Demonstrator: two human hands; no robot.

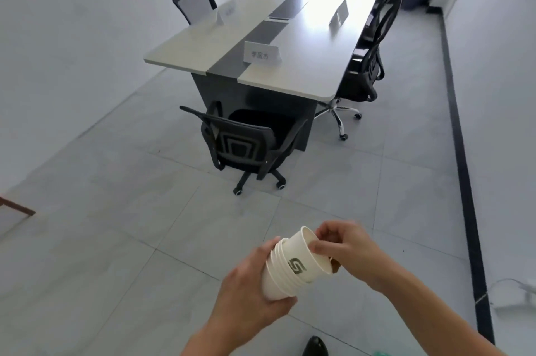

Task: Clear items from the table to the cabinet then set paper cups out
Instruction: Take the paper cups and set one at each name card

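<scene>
We're standing on grey floor tiles, well short of the long white table with a grey centre strip. Left hand is wrapped around the base of a nested stack of white paper cups with a grey logo, tilted, mouths pointing up-right. Right hand pinches the rim of the outermost cup, thumb outside, fingers inside. White tent name cards stand on the table. Black mesh swivel chair sits at the near end, more black chairs along both sides. Black shoe tip at bottom edge.
</scene>
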